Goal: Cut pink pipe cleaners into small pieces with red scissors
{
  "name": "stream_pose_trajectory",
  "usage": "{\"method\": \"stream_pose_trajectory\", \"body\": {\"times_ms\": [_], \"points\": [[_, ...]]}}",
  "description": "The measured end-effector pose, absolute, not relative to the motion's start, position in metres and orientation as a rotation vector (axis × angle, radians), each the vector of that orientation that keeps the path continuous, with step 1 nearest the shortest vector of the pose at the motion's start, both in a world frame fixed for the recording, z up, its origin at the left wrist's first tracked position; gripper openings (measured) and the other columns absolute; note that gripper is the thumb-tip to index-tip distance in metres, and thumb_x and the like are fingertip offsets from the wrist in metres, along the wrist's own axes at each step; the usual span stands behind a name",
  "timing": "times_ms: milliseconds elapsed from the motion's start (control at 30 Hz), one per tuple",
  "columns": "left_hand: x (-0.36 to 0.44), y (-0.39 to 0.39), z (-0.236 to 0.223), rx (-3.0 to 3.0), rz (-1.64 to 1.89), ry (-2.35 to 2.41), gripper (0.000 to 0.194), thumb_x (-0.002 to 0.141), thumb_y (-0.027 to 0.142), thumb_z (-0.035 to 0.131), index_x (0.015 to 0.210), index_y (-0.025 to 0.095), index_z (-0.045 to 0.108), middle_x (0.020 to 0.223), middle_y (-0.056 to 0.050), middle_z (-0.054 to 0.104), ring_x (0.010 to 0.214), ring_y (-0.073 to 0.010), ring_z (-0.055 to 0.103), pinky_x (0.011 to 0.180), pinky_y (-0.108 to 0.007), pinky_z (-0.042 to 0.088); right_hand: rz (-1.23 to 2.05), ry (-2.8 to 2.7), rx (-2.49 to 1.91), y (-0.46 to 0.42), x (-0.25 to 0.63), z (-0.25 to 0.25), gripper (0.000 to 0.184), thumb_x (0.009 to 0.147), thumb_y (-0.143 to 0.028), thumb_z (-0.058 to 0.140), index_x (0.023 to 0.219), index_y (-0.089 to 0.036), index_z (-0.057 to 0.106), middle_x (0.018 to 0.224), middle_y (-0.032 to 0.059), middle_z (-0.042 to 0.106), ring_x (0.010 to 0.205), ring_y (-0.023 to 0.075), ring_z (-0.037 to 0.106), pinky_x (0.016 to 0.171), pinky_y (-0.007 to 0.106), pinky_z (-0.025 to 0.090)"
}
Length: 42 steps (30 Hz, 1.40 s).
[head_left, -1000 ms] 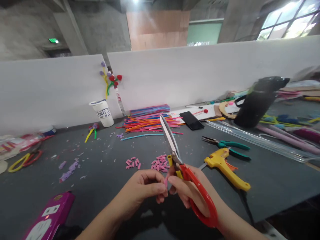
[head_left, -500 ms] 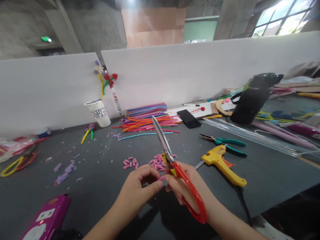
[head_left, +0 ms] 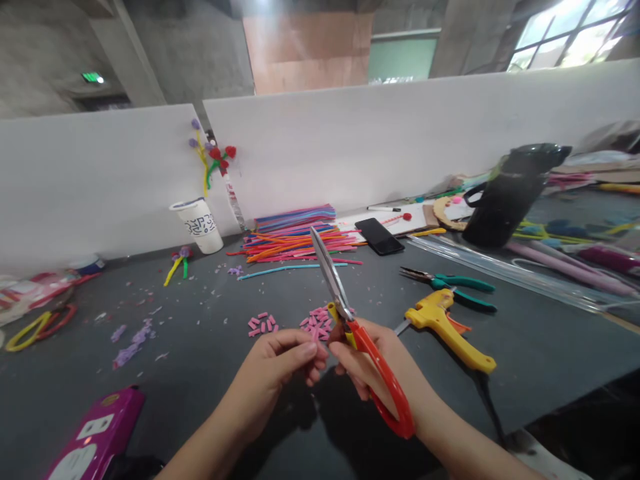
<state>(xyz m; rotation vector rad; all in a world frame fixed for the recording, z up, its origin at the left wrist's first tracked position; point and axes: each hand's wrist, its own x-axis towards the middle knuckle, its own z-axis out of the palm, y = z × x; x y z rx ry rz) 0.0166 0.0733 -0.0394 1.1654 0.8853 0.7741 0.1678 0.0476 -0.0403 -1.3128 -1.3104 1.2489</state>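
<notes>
My right hand (head_left: 375, 360) is wrapped round a pair of scissors (head_left: 371, 363) with red and yellow handles; their blades point up and away, looking nearly closed. Between thumb and fingertips, my left hand (head_left: 280, 370) pinches a short pink pipe cleaner piece (head_left: 315, 335). A small gap separates the fingertips of the two hands. Just beyond them lies a pile of cut pink pieces (head_left: 320, 319), partly hidden by the scissors and fingers. To its left is a smaller cluster of pink pieces (head_left: 263, 325).
A yellow glue gun (head_left: 447, 327) and green-handled pliers (head_left: 465, 283) lie to the right. Farther back are a bundle of pipe cleaners (head_left: 300, 240), a phone (head_left: 379, 237), a paper cup (head_left: 200, 227) and a dark jug (head_left: 510, 197). A purple power box (head_left: 103, 433) sits front left.
My left hand has drawn slightly left, away from the right fingertips, and the pink piece it pinches has turned upright. The scissors stay in my right hand, nearly unmoved.
</notes>
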Motion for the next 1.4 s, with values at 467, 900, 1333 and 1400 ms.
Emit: {"method": "stream_pose_trajectory", "body": {"times_ms": [467,900,1333,1400], "points": [[-0.001,0.105,-0.061,2.333,0.715,1.404,0.029,0.079,0.030,0.044,0.102,0.018,0.057,0.075,-0.003,0.059,0.068,-0.0168,0.053,0.066,-0.027,0.039,0.987,-1.487,-1.393,0.059,0.184,-0.049,0.007,0.069,-0.027,0.046,0.066,-0.020,0.047,0.045,-0.0090,0.039,0.033,0.0063,0.036,0.037,0.019,0.029],[-0.025,0.113,-0.043,2.429,0.325,1.684,0.019,0.078,0.026,0.041,0.074,0.018,0.058,0.077,-0.005,0.060,0.071,-0.0177,0.054,0.062,-0.026,0.036,-0.007,-2.183,-1.824,0.049,0.210,-0.039,0.019,0.075,-0.035,0.046,0.076,-0.019,0.057,0.067,0.0058,0.065,0.058,0.0207,0.058,0.049,0.026,0.028],[-0.007,0.109,-0.065,2.398,0.480,1.754,0.019,0.074,0.011,0.040,0.070,0.014,0.058,0.076,-0.011,0.058,0.077,-0.0219,0.053,0.073,-0.034,0.037,-0.024,-2.024,-1.770,0.042,0.210,-0.042,0.030,0.080,-0.045,0.042,0.083,-0.021,0.060,0.068,0.0042,0.065,0.061,0.0194,0.058,0.051,0.025,0.029],[-0.010,0.111,-0.060,2.313,0.572,1.664,0.018,0.075,0.017,0.042,0.066,0.015,0.057,0.071,-0.008,0.058,0.072,-0.0203,0.053,0.069,-0.032,0.038,0.124,-1.935,-1.735,0.039,0.208,-0.042,0.032,0.080,-0.048,0.042,0.081,-0.021,0.060,0.065,0.0028,0.064,0.059,0.0181,0.057,0.050,0.024,0.030]]}}
